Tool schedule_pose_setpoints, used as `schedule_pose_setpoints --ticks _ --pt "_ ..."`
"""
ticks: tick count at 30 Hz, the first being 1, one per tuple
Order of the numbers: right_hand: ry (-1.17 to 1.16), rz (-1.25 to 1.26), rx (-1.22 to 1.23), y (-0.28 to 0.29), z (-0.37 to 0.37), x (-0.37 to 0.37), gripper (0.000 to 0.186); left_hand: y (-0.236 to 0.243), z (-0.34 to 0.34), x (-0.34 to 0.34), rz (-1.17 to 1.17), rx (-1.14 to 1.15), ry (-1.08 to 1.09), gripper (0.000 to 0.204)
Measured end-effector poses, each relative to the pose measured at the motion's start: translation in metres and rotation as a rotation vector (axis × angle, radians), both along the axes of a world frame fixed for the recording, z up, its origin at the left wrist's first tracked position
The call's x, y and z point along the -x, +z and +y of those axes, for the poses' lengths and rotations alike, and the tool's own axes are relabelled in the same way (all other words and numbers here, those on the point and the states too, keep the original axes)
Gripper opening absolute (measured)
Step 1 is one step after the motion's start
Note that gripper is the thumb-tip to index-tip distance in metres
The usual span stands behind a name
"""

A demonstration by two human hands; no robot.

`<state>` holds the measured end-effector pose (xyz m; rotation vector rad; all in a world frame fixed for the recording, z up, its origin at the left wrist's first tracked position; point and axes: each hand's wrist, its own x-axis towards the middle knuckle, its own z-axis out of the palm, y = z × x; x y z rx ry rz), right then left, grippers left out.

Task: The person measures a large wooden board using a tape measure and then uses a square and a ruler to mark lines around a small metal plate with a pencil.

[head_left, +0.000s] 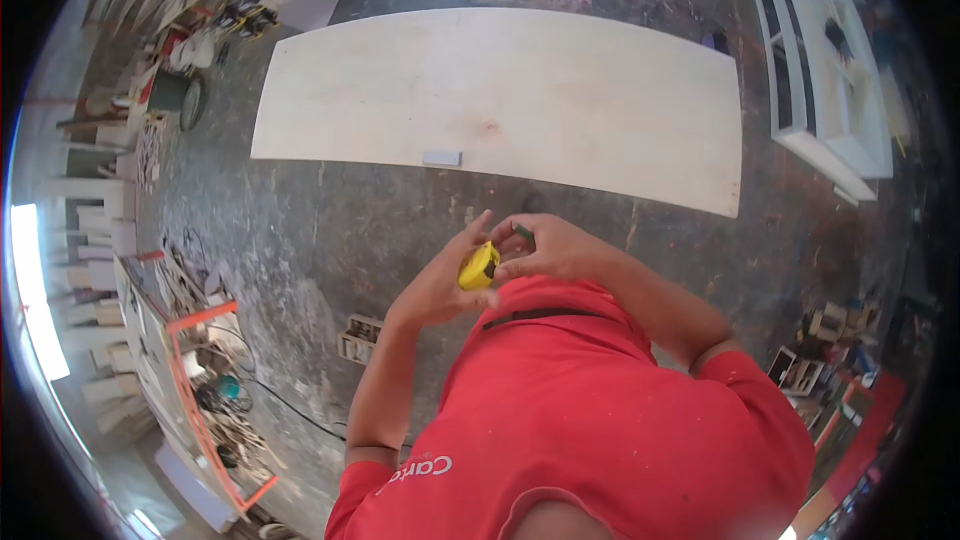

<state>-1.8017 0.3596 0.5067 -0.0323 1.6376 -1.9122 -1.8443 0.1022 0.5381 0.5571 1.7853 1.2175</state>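
Note:
My left hand holds a yellow tape measure with a black patch, in front of my red shirt. My right hand is beside it, fingertips at the tape measure, with a small green stick-like object held in its fingers. Beyond both hands a large pale wooden board lies on the floor, with a small grey block on its near edge.
A white shelving frame stands at right. At left are cluttered workbenches with orange frames, a bucket and a dark cable across the floor. A small wooden box sits left of me; more boxes lie right.

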Motion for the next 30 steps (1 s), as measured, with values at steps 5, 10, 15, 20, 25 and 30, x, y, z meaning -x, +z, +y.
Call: schedule_pose_setpoints --ticks 5,10,15,20,25,30 --pt "0.128 -0.034 -0.175 -0.029 -0.021 0.076 0.044 -0.031 -0.030 0.093 0.195 0.168 -0.183 0.082" --pt "-0.236 -0.003 -0.148 -0.083 0.024 0.100 0.018 -0.065 -0.128 0.175 0.150 0.568 -0.228 0.041" --pt "-1.397 -0.236 -0.085 -0.159 0.179 0.048 0.028 -0.109 -0.297 0.281 0.193 0.842 -0.320 0.039" --pt "-2.062 -0.368 -0.183 -0.217 0.188 0.003 0.027 -0.178 -0.380 0.402 0.076 0.800 -0.524 0.036" --pt "-1.775 -0.711 -0.696 -0.301 0.002 0.057 0.054 -0.245 -0.273 0.446 0.203 0.710 -0.670 0.032" --pt "-1.627 -0.530 -0.473 -0.261 -0.226 0.213 0.059 -0.297 -0.155 0.434 0.089 0.625 -0.821 0.030"
